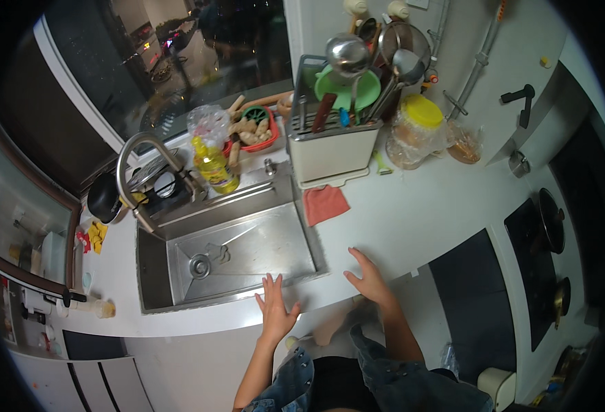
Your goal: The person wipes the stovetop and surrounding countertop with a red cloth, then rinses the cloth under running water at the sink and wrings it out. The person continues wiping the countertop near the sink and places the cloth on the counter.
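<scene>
My left hand [277,311] is at the front rim of a stainless-steel sink [251,247], fingers spread and nothing in it. Over the white countertop [384,221], right of the sink, my right hand [368,278] is held with thumb and fingers apart, also holding nothing. Whether either hand touches the surface is hard to tell. The sink basin shows a round drain [200,266] and some wet marks. A folded red cloth [326,204] lies by the sink's right corner. Behind the basin, a curved faucet [127,159] arches over its left side.
A yellow dish-soap bottle [216,167] and a red basket of ginger [255,135] stand behind the sink. A white utensil rack [333,159] holds a green colander [347,88] and ladles. Farther right are a yellow-lidded jar [419,129], a green peeler [382,164] and a cooktop [531,278].
</scene>
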Demonstrator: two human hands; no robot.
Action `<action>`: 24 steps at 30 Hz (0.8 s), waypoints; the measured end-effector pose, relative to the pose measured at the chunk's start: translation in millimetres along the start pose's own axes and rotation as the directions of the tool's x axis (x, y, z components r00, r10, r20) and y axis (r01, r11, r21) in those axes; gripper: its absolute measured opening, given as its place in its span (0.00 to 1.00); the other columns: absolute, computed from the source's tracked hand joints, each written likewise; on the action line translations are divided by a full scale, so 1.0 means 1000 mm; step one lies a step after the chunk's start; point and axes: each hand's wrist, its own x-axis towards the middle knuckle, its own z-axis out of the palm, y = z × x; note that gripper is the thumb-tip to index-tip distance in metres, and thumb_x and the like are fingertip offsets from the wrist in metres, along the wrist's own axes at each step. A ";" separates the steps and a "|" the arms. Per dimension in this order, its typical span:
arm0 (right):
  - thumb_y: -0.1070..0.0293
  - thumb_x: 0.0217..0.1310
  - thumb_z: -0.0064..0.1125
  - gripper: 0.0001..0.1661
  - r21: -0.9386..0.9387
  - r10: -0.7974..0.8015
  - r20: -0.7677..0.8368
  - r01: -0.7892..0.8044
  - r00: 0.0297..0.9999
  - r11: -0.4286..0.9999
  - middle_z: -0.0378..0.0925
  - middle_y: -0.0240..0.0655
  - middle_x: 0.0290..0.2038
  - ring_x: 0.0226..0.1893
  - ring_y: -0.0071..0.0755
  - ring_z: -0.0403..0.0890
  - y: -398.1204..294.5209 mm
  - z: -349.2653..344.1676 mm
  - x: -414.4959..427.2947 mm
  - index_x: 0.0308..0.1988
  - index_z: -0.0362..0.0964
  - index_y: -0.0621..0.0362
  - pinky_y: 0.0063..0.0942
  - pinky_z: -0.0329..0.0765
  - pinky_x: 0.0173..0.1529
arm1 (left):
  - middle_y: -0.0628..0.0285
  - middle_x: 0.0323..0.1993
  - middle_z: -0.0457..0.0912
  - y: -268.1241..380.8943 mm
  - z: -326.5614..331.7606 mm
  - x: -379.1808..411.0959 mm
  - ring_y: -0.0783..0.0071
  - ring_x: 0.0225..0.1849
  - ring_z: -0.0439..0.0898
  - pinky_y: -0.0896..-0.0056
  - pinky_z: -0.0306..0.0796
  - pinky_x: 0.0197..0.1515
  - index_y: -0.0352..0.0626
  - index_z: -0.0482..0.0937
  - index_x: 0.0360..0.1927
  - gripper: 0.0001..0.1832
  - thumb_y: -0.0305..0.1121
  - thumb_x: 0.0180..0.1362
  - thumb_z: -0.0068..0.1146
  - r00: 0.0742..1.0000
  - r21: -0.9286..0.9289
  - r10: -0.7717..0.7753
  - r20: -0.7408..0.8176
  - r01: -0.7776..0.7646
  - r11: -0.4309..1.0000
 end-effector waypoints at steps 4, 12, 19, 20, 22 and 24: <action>0.71 0.59 0.61 0.20 0.133 -0.012 -0.048 0.018 0.999 0.991 0.78 0.47 0.50 0.52 0.47 0.78 0.055 -0.055 0.043 0.51 0.73 0.63 0.35 0.73 0.57 | 0.40 0.70 0.59 0.011 0.065 0.005 0.45 0.74 0.53 0.33 0.39 0.70 0.41 0.62 0.67 0.37 0.37 0.55 0.62 0.973 -0.026 -0.142 -0.181 0.139 0.990; 0.76 0.62 0.54 0.13 -0.070 -0.428 -0.547 0.470 0.720 0.880 0.78 0.47 0.38 0.37 0.47 0.80 0.088 -0.194 0.275 0.47 0.74 0.63 0.36 0.76 0.44 | 0.41 0.66 0.64 0.126 0.149 0.037 0.44 0.69 0.62 0.38 0.46 0.71 0.38 0.65 0.64 0.29 0.34 0.60 0.57 0.898 -0.195 -0.224 -0.379 0.159 0.968; 0.70 0.64 0.54 0.16 0.452 -0.018 -0.225 0.120 0.974 0.884 0.79 0.37 0.35 0.27 0.33 0.81 0.072 -0.254 0.423 0.51 0.74 0.63 0.26 0.75 0.33 | 0.42 0.64 0.67 0.181 0.155 0.035 0.44 0.66 0.66 0.41 0.52 0.69 0.39 0.67 0.62 0.27 0.33 0.60 0.57 0.902 -0.158 -0.222 -0.370 0.174 0.972; 0.70 0.64 0.54 0.15 0.574 0.015 -0.143 0.070 0.990 0.816 0.79 0.34 0.35 0.25 0.30 0.81 0.067 -0.256 0.411 0.49 0.74 0.62 0.24 0.74 0.31 | 0.42 0.64 0.68 0.181 0.153 0.030 0.44 0.66 0.66 0.43 0.53 0.69 0.38 0.67 0.62 0.26 0.33 0.60 0.57 0.895 -0.168 -0.247 -0.372 0.197 0.966; 0.68 0.65 0.54 0.14 0.681 0.017 -0.087 0.047 0.996 0.731 0.79 0.29 0.33 0.22 0.24 0.77 0.050 -0.277 0.386 0.48 0.76 0.60 0.20 0.71 0.29 | 0.43 0.61 0.71 0.181 0.150 0.033 0.46 0.64 0.70 0.53 0.63 0.65 0.38 0.71 0.59 0.24 0.31 0.60 0.58 0.885 -0.172 -0.220 -0.411 0.161 0.972; 0.66 0.66 0.54 0.14 0.683 0.005 -0.120 0.078 0.993 0.726 0.78 0.25 0.31 0.19 0.18 0.71 0.055 -0.300 0.363 0.48 0.77 0.58 0.16 0.67 0.26 | 0.45 0.58 0.74 0.185 0.145 0.050 0.48 0.61 0.72 0.56 0.66 0.62 0.38 0.73 0.57 0.22 0.30 0.60 0.57 0.926 -0.195 -0.168 -0.338 0.105 0.975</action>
